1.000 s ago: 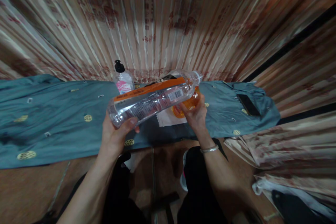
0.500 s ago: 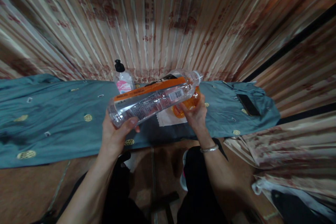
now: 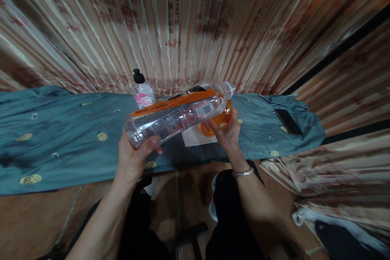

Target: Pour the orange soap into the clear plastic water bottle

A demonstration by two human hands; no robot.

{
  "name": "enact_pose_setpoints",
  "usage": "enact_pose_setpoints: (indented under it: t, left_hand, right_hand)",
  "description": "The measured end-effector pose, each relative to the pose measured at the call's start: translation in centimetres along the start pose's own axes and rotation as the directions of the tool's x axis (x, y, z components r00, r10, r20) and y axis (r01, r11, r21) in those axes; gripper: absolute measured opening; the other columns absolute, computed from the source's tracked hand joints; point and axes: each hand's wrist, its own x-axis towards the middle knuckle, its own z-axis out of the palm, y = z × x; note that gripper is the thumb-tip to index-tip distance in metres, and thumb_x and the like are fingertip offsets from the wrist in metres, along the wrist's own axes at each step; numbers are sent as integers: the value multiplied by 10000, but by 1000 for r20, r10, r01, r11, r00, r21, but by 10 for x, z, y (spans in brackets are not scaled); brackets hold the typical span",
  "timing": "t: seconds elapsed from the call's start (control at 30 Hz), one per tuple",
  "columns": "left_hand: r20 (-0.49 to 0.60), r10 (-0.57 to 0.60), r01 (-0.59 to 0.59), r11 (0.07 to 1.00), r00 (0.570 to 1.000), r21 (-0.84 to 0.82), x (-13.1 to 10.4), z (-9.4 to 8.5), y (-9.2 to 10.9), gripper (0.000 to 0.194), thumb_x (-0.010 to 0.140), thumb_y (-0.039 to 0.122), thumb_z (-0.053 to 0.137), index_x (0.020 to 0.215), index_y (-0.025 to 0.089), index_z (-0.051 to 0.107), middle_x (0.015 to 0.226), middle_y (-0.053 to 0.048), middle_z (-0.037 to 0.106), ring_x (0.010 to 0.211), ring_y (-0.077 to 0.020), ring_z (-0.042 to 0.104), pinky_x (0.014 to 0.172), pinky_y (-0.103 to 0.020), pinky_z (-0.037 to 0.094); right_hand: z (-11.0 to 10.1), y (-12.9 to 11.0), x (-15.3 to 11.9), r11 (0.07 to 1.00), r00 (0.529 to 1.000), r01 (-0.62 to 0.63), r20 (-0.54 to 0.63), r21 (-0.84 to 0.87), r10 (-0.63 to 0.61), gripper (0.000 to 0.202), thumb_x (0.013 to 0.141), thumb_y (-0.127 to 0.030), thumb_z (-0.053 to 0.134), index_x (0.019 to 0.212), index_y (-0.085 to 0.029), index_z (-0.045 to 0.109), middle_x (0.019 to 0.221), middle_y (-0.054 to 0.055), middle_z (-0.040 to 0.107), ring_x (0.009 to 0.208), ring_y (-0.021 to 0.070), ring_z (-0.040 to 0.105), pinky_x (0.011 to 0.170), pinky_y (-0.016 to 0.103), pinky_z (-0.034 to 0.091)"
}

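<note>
Clear bottle (image 3: 176,122): stayed practically still over the last second, suggesting a pause, clasped near its base by the left hand (image 3: 134,158), and slanted toward the right hand (image 3: 228,132), spread at the orange container (image 3: 222,120), with the hold there impossible to tell.

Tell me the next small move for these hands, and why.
Probably ease the clear bottle slightly aside with the left hand: it slants across the view, hiding part of the orange container that the right hand holds.
</note>
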Motion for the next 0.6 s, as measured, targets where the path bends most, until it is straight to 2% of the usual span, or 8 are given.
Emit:
enact_pose_setpoints:
  t: [0.33,0.6]
  left_hand:
    - [2,-1,1,1000,1000,-2,0,-1,0,666,718,420,1044,1289,239,753,912,11,829,505,-143,657,425,-257,601]
    - [-1,0,0,1000,1000,-11,0,1,1,694,701,421,1059,1292,236,746,913,14,823,505,-144,647,415,-264,599]
  right_hand:
    - [1,-2,0,1000,1000,-11,-12,22,11,834,768,-604,975,1421,-235,612,1316,166,837,1207,422,834,1073,659,704]
    - [1,1,-1,1000,999,21,-35,-8,-21,813,788,-611,979,1418,-258,605,1300,149,845,1142,384,841,1023,613,712]
